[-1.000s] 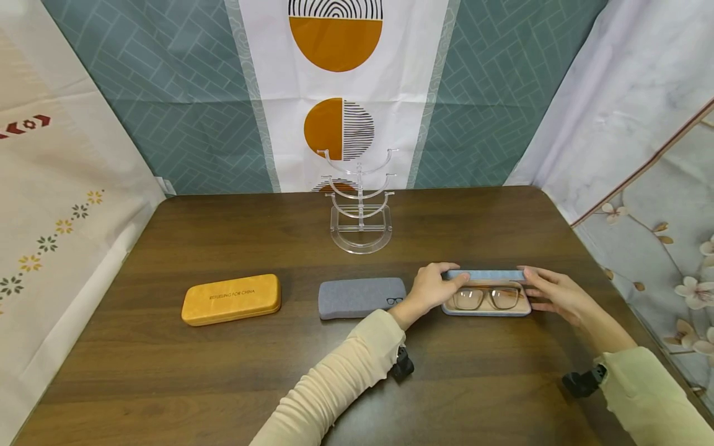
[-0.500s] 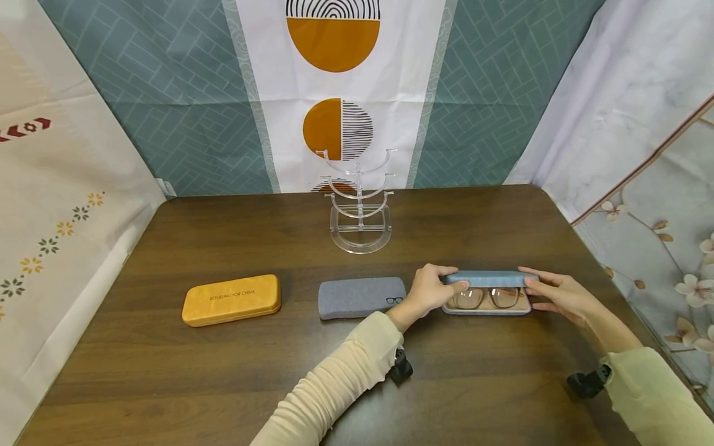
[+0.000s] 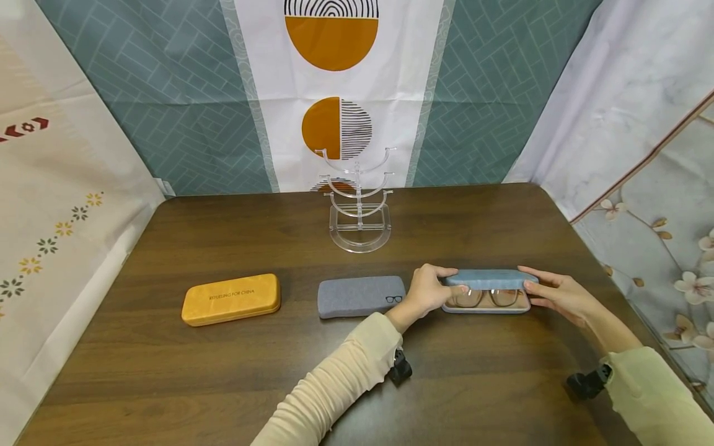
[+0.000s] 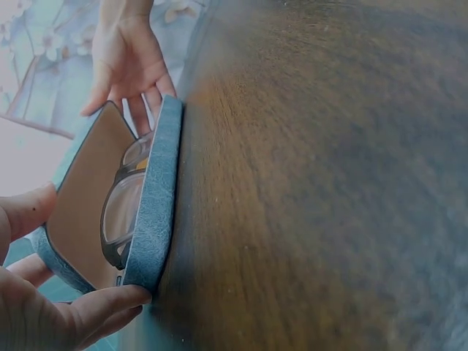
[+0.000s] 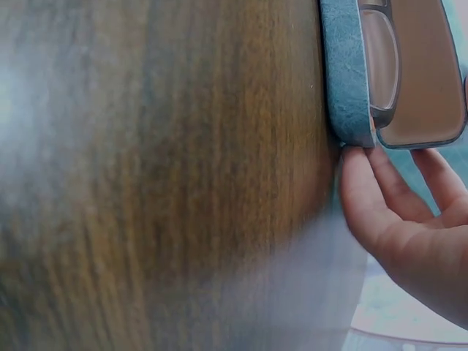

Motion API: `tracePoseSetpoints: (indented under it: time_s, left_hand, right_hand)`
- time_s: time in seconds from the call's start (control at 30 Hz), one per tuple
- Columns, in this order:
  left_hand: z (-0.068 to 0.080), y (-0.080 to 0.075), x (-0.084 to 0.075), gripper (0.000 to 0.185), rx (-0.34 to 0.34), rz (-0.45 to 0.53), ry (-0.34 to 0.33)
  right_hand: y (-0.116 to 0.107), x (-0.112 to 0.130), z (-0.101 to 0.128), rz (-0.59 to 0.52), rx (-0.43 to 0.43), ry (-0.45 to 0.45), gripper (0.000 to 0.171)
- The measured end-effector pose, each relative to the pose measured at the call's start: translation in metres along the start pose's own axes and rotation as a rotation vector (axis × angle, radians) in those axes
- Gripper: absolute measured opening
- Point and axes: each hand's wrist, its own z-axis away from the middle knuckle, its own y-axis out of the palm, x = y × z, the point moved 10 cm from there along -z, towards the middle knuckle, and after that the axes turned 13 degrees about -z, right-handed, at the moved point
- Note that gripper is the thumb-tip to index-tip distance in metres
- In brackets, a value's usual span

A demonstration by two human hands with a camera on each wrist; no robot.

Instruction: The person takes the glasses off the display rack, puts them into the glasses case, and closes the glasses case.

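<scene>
A blue glasses case (image 3: 492,279) lies half open on the right side of the table, its lid tilted over the base. Inside it, against the beige lining, sits a pair of dark-framed glasses (image 4: 121,208). My left hand (image 3: 426,291) grips the left end, thumb on the lid's edge and other fingers at the base. At the opposite end my right hand (image 3: 563,298) holds the case, with its thumb on the lid. In the right wrist view, the fingers (image 5: 362,183) of that hand meet the end of the base. The head view shows the glasses partly hidden by the lid.
Left of my left hand lies a closed grey glasses case (image 3: 359,297). A closed yellow glasses case (image 3: 231,300) is farther left. Behind them, a clear tiered display stand (image 3: 359,238) stands near the back edge of the brown table (image 3: 251,229).
The blue lid has swung down toward the base, covering more of the glasses. Both hands stay at the ends of the case. The other cases and the stand have not moved.
</scene>
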Motion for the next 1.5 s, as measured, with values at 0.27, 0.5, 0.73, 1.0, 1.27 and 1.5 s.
tracePoseSetpoints:
  time_s: [0.27, 0.5, 0.73, 1.0, 1.27, 1.5]
  left_hand:
    - [0.002, 0.002, -0.002, 0.042, 0.016, -0.047, 0.013]
    - [0.0, -0.002, -0.005, 0.041, -0.001, -0.066, 0.027]
    - [-0.001, -0.002, -0.005, 0.041, -0.004, -0.076, 0.021]
    - [0.002, 0.001, -0.004, 0.041, 0.012, -0.105, 0.046]
    - [0.005, 0.002, -0.01, 0.041, 0.006, -0.236, 0.152]
    - [0.003, 0.005, -0.006, 0.043, 0.016, -0.209, 0.103]
  right_hand:
    - [0.002, 0.001, 0.0, -0.071, 0.03, -0.059, 0.041]
    - [0.002, 0.002, 0.001, -0.022, 0.011, -0.048, 0.049]
    - [0.0, 0.001, 0.001, -0.046, -0.001, -0.04, 0.046]
    - [-0.003, -0.003, 0.002, 0.117, -0.038, 0.0, 0.059]
    - [-0.003, -0.005, 0.002, 0.258, -0.064, 0.012, 0.066]
    - [-0.003, -0.004, 0.002, 0.315, -0.107, -0.002, 0.068]
